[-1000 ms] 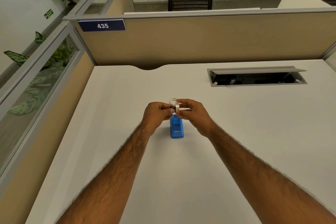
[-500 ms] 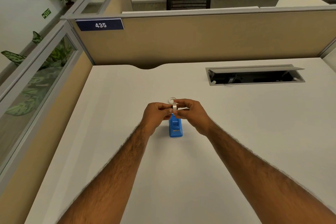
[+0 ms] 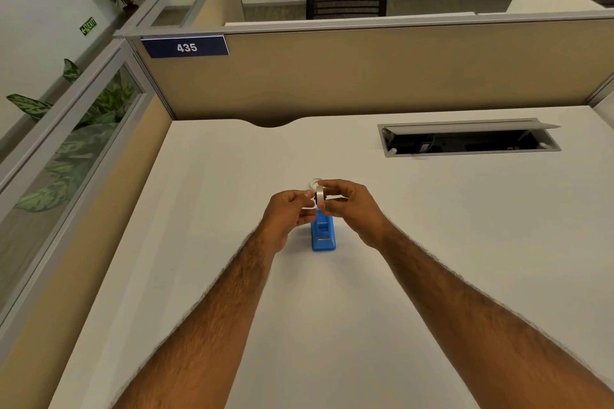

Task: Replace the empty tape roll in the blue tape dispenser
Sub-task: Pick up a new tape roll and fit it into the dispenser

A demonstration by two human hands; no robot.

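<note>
right hand [image 3: 352, 209] pinching tape roll [image 3: 320, 197] | left hand [image 3: 289, 212] gripping it too | blue dispenser [image 3: 323, 236] just below

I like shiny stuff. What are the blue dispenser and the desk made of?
The dispenser looks like moulded plastic: even bright blue, smooth with a soft sheen. The desk seems to be matte white laminate, flat and plain, though the look can't confirm what is underneath.

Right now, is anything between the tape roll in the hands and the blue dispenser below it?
Nothing visible. The tape roll, pinched by the left hand and right hand, sits directly above the blue dispenser. A white ring lies behind them, clear of the path.
</note>
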